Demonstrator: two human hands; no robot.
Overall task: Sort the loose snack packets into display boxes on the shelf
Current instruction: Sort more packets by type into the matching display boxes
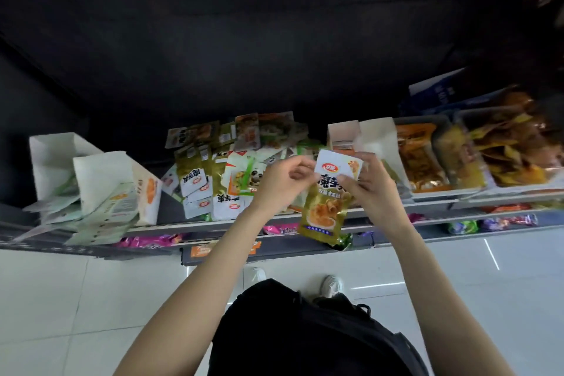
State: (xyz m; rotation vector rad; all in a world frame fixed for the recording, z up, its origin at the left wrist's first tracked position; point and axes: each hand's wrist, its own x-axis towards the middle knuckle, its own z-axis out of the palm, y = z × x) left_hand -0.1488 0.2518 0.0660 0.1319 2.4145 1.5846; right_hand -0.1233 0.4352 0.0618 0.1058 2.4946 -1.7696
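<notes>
A gold and white snack packet (pixel 324 207) hangs in front of the shelf edge (pixel 195 224), held up by both hands. My left hand (pixel 282 181) pinches its top left corner. My right hand (pixel 370 183) grips its top right part, fingers curled over the white top. Behind the hands a loose heap of snack packets (pixel 219 168) lies on the shelf, gold, white and green ones mixed. Two white display boxes (pixel 100 180) stand at the left with pale packets in them. Another white display box (pixel 345 134) stands just behind my right hand.
Clear trays of orange and yellow snacks (pixel 433 156) fill the shelf to the right. A blue box (pixel 439 91) stands behind them. Purple and pink packets (pixel 152 241) lie on the lower shelf. My shoes (pixel 331 284) stand on white floor tiles close to the shelf.
</notes>
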